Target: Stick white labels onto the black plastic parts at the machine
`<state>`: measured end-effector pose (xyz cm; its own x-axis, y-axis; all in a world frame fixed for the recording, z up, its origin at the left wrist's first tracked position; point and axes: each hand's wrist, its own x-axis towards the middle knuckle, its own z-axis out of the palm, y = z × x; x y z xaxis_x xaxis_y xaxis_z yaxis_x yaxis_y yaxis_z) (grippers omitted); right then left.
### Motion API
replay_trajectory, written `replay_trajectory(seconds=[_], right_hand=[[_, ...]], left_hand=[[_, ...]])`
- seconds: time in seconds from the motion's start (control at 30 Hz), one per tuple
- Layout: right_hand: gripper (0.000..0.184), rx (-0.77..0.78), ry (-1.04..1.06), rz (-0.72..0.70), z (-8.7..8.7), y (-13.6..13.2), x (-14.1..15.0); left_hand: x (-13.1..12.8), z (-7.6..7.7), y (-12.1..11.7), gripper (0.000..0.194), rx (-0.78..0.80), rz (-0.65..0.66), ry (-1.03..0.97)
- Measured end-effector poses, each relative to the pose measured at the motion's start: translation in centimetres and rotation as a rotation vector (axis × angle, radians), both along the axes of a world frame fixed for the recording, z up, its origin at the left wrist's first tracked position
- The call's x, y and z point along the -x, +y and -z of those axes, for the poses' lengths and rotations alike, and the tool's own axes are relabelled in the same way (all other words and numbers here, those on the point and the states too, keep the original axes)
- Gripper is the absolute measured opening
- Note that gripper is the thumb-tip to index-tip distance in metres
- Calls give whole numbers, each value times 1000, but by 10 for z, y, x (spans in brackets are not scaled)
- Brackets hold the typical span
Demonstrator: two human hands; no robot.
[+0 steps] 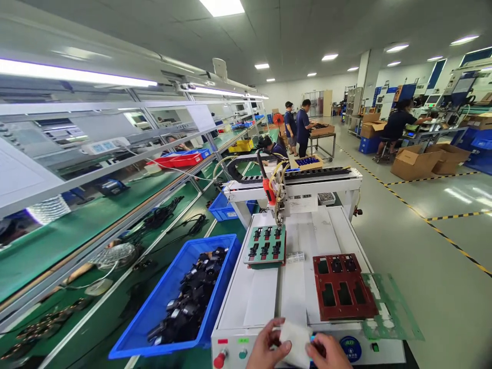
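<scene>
At the machine's front edge, my left hand (268, 344) is closed on the left side of a crumpled white sheet (295, 340), paper or cloth, I cannot tell which. My right hand (327, 352) pinches its right edge, where a small bit of blue shows by the fingertips. Beyond my hands lies the white bed of a screw-driving machine (294, 292). A red-brown fixture (333, 309) sits on its right side, with black parts in two of its back pockets. A green fixture (250, 256) full of black parts stands under the red driver head (269, 192).
A blue bin (128, 348) of black parts stands left of the machine. A red button (219, 360) is on the front panel. A transparent green sheet (403, 312) overhangs the right edge. A conveyor bench (46, 251) runs along the left. Several people work farther back.
</scene>
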<state>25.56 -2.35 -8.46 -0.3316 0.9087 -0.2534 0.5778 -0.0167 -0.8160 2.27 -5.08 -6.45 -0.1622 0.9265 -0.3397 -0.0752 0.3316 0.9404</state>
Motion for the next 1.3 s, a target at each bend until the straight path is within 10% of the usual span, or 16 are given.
replay_trajectory(seconds=[0.17, 0.33, 0.5, 0.63, 0.83, 1.3], right_hand=[[39, -170, 276, 43, -64, 31, 12], [29, -164, 307, 41, -71, 61, 19], [54, -50, 655, 167, -62, 89, 26], [66, -40, 685, 203, -69, 103, 26], [58, -178, 555, 199, -77, 112, 23], [28, -403, 391, 75, -100, 116, 13]], left_hand=[[13, -52, 65, 99, 109, -163, -37], [5, -57, 112, 114, 147, -259, -65], [3, -69, 105, 81, -295, -193, 402], [8, -75, 95, 63, -628, 197, 611], [6, -63, 111, 28, -549, 136, 563], [-14, -71, 116, 35, -404, 74, 334]])
